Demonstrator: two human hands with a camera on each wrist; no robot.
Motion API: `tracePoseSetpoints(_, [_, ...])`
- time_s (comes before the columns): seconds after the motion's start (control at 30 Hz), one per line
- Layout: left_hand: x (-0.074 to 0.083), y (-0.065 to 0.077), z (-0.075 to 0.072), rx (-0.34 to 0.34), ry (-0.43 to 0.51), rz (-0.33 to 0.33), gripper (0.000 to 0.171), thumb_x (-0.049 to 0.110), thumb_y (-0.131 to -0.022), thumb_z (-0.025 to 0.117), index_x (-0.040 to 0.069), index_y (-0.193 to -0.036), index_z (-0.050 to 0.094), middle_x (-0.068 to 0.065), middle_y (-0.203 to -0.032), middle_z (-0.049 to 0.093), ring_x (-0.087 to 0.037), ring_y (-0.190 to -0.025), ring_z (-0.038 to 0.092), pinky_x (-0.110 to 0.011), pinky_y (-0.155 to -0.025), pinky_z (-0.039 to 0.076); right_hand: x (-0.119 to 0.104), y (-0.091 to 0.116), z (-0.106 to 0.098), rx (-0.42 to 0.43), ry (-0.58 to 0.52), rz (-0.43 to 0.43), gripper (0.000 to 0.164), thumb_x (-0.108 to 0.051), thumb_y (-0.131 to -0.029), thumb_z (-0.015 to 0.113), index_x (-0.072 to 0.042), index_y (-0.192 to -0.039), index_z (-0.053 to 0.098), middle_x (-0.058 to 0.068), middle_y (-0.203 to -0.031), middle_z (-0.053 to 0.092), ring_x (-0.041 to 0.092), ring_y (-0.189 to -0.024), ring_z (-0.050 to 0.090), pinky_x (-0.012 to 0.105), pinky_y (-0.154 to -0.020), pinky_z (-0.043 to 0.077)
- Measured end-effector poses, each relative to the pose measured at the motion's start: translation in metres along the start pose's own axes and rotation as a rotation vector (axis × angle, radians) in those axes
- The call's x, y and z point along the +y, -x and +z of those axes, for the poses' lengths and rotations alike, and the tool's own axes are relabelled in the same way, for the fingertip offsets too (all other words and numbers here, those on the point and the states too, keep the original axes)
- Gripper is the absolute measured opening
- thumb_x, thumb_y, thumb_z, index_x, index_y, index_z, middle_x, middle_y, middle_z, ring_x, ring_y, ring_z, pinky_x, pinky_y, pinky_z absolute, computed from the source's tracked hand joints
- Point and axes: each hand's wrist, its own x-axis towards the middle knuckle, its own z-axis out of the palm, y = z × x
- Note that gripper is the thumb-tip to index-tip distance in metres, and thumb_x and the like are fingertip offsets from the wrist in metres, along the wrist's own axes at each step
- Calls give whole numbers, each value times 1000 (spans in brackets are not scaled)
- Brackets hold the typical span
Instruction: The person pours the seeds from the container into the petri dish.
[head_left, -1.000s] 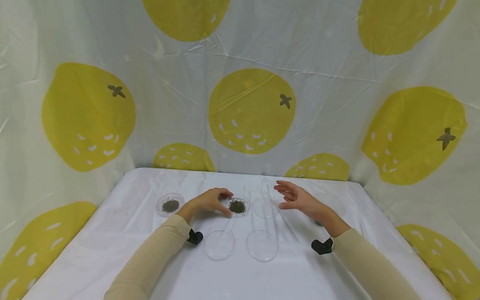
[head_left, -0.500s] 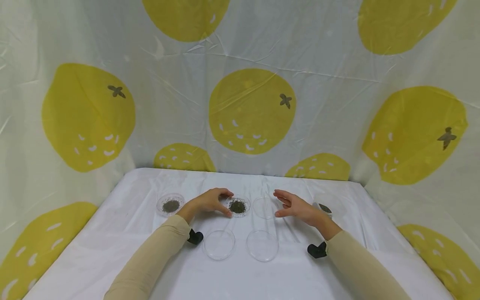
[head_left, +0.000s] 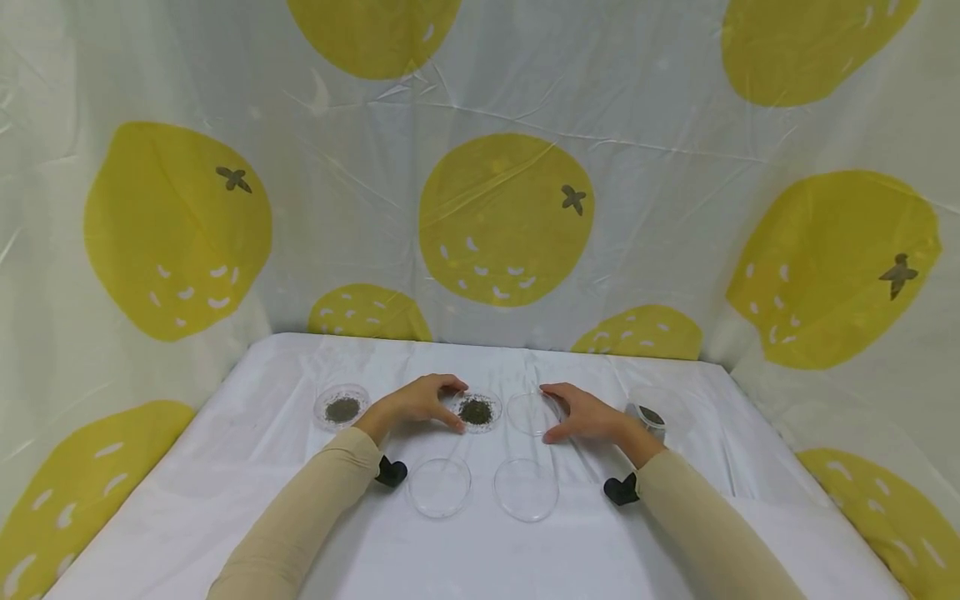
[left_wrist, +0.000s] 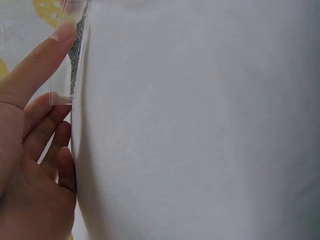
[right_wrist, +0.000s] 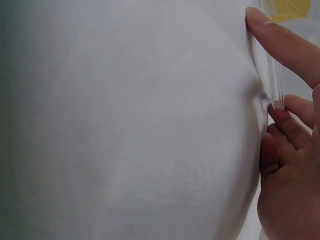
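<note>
In the head view my left hand (head_left: 420, 402) holds the side of a clear petri dish (head_left: 480, 412) filled with dark dried flakes, thumb in front and fingers behind. Up close, the left wrist view has the thumb (left_wrist: 50, 52) against the dish's clear wall, with dark flakes (left_wrist: 76, 55) inside. Just to the right, my right hand (head_left: 588, 414) reaches round an empty clear petri dish (head_left: 528, 415) from its right side. The right wrist view puts thumb (right_wrist: 285, 45) and fingers at the rim of this dish (right_wrist: 276, 80).
Two clear round dishes or lids, one left (head_left: 439, 487) and one right (head_left: 527, 490), lie nearer on the white tablecloth (head_left: 480, 558). Another petri dish with dark contents (head_left: 342, 410) stands at left. A small container with dark contents (head_left: 649, 417) is partly behind the right wrist.
My right hand has come down and left onto the empty petri dish, its thumb and fingers now at the rim. The small container behind it has come into view. My left hand has stayed put.
</note>
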Motion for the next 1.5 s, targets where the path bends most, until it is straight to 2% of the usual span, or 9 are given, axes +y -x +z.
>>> tracePoseSetpoints(0.1, [1,0,0,-2,-4,9,73,27,-76,95,7,-138,63,-5,-138,62,-27,-136,50,-43,-116,35,0,-2,1,24,28,-11,93,-30,-77,93,0,-152,47,22,-155,44,42,-146,33,59,-118,25])
tracePoseSetpoints(0.37, [3,1,0,-1,-5,6,73,28,-77,94,6,-139,62,-5,-138,62,-27,-136,50,-43,-116,35,-3,-5,3,61,4,31,91,-27,-74,96,1,-148,51,20,-150,50,41,-145,37,56,-118,28])
tracePoseSetpoints(0.73, [4,2,0,-1,-1,-6,73,28,-77,94,7,-139,62,-4,-139,61,-26,-136,50,-43,-116,35,-13,-13,4,48,27,5,94,-28,-73,95,2,-149,49,15,-144,59,38,-136,49,53,-113,38])
tracePoseSetpoints(0.87, [2,1,1,-7,5,-15,74,28,-77,95,8,-140,62,-3,-139,61,-24,-136,50,-40,-116,35,-15,-13,3,34,-58,-17,96,-26,-77,93,4,-153,43,16,-146,58,38,-141,45,52,-115,35])
tracePoseSetpoints(1.07, [-1,0,1,3,-3,-4,73,27,-76,95,7,-138,63,-4,-137,62,-26,-135,51,-42,-116,35,-20,-14,2,16,-271,-99,90,-9,-87,85,10,-156,31,26,-156,42,40,-148,33,51,-119,28])
tracePoseSetpoints(1.27, [-3,-1,2,2,0,10,71,26,-76,95,7,-137,63,-5,-136,63,-28,-135,50,-44,-116,34,-24,-17,5,4,-436,-114,89,-4,-87,84,7,-157,31,26,-160,36,36,-150,30,48,-120,27])
tracePoseSetpoints(1.5, [0,1,0,7,15,2,72,26,-76,95,7,-138,63,-5,-137,63,-28,-135,50,-45,-116,34,-27,-19,9,-2,-526,-118,88,-4,-88,82,6,-158,30,27,-161,34,34,-151,29,47,-121,26])
